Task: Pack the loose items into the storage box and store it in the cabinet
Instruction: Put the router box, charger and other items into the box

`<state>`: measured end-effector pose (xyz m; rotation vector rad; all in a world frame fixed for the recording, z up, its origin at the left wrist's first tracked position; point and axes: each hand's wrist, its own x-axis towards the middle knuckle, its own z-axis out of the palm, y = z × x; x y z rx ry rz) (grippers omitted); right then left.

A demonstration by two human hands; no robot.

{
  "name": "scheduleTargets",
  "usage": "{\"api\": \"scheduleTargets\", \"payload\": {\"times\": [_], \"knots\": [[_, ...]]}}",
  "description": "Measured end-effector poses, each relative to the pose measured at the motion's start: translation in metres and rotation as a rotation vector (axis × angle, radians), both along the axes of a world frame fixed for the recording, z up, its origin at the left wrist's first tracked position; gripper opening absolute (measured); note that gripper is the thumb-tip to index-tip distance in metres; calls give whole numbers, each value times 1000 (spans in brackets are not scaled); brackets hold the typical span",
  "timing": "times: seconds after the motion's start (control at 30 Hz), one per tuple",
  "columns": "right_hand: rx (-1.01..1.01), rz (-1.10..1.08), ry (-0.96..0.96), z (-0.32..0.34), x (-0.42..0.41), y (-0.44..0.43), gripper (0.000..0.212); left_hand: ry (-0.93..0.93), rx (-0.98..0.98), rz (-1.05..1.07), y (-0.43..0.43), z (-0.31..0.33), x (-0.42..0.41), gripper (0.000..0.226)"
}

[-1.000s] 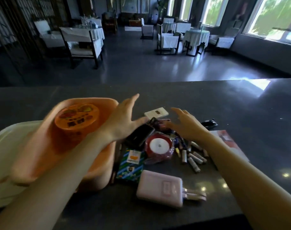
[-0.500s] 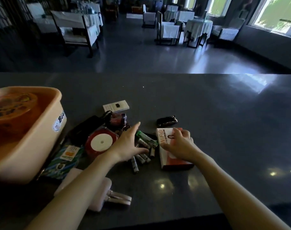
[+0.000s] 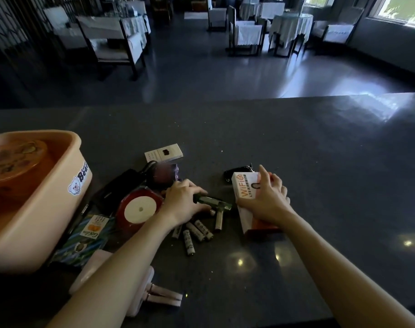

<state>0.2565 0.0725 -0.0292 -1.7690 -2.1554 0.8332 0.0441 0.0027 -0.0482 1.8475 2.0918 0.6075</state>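
Gripping a dark green cylinder (image 3: 213, 201) by one end, the left hand (image 3: 183, 202) curls its fingers around it just above the loose batteries (image 3: 197, 232) scattered on the dark counter (image 3: 320, 162). The right hand (image 3: 266, 198) lies spread over the white and orange WiFi box (image 3: 245, 189), fingers bent on its top and far edge; whether it is lifted I cannot tell. The peach storage box (image 3: 59, 197) stands at the left edge, an orange round lid (image 3: 14, 159) inside it, near a red tape roll (image 3: 139, 208)
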Motion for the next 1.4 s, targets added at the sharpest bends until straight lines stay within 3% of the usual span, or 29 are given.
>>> {"api": "scheduleTargets", "payload": {"times": [0.2,0.43,0.57,0.77,0.9,1.13,1.3,1.4], "knots": [[22,21,27,15,6,2,111,-73,93,-18,-4,7,4,18],[103,99,101,45,-17,-2,107,-288,338,90,-31,60,-17,25],[152,198,152,71,-57,-13,107,-141,456,233,-63,102,-71,24],[214,473,220,108,-149,-61,111,-95,554,422,-135,141,-171,23],[240,590,244,123,-220,-100,113,-75,581,523,-182,150,-232,27],[210,642,268,116,-340,-167,113,-98,595,495,-227,146,-346,26],[173,579,243,107,-384,-190,112,-149,557,413,-231,135,-398,25],[212,648,207,110,-400,-196,115,-171,531,389,-227,129,-414,25]]}}
